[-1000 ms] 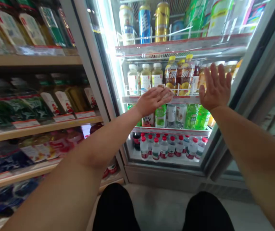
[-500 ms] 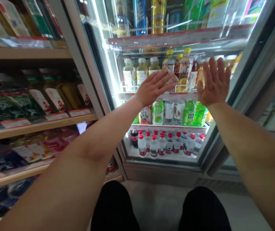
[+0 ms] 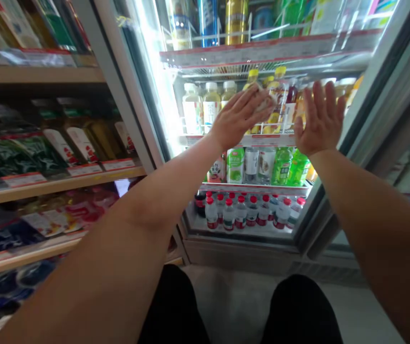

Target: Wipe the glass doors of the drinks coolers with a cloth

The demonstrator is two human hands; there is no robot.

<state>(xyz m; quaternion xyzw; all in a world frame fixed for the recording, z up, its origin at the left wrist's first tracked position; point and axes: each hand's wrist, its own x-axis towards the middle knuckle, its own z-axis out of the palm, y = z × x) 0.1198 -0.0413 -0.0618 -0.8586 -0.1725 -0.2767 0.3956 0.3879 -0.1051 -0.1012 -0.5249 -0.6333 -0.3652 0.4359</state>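
Pressing cloth (image 3: 266, 102) beneath left fingers (image 3: 251, 98)

Under your left grip (image 3: 239, 114): pale cloth (image 3: 266, 101), soft, matt. Your right grip (image 3: 319, 122) lies on the glass door (image 3: 337, 52), which is smooth and glossy with heavy glare. Behind the glass: glossy plastic bottles (image 3: 235, 165); above both grips, shiny metal cans (image 3: 236, 21). Left of the left grip: matt grey metal-look door frame (image 3: 126, 95), matt wood-look shelf (image 3: 58, 184).
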